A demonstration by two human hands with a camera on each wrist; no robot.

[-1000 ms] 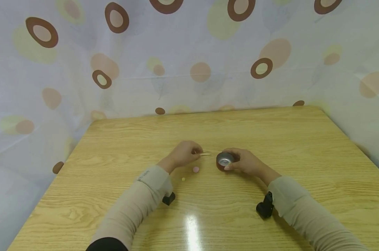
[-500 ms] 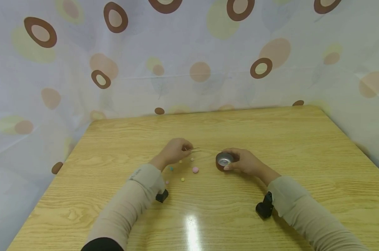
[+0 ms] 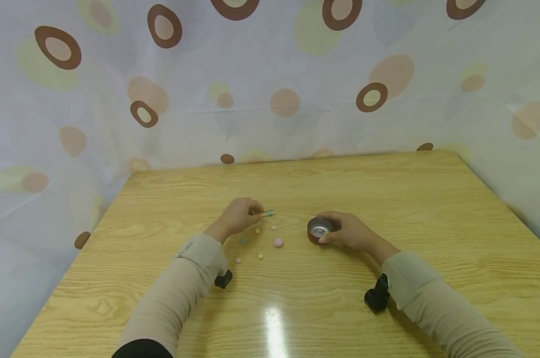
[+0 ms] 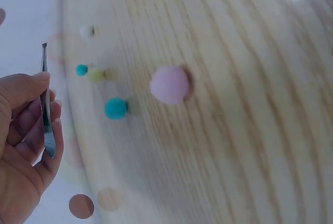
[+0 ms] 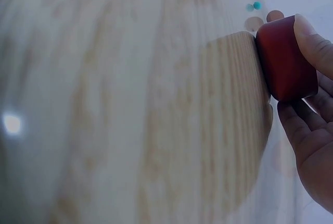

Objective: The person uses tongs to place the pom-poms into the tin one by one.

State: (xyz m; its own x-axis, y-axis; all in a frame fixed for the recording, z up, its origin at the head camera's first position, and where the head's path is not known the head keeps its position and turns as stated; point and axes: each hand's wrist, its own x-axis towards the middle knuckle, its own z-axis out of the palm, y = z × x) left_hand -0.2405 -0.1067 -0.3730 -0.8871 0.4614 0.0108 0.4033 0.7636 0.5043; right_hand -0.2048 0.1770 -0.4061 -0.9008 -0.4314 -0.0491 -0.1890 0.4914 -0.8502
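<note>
My left hand [image 3: 238, 216] pinches metal tweezers [image 4: 47, 114] between thumb and fingers, with their tips pointing right. Close to the tips is a small teal ball [image 3: 270, 213]; in the left wrist view it appears apart from them. Below this hand lie another teal ball [image 4: 115, 108], a yellow ball [image 3: 257, 231] and a white ball [image 3: 273, 228]. My right hand [image 3: 348, 231] grips a small round cup [image 5: 286, 60], dark red outside and silvery inside, standing on the table. Whether anything lies in the cup is unclear.
Nearer me on the wooden table [image 3: 323, 308] lie a larger pink ball [image 3: 278, 242], a second yellow ball [image 3: 260, 256] and a small pink ball [image 3: 238, 260]. A patterned cloth [image 3: 261, 64] hangs behind the table and at its sides.
My left hand has moved left with the tweezers, away from the cup, uncovering several balls. My right hand and the cup have stayed in place.
</note>
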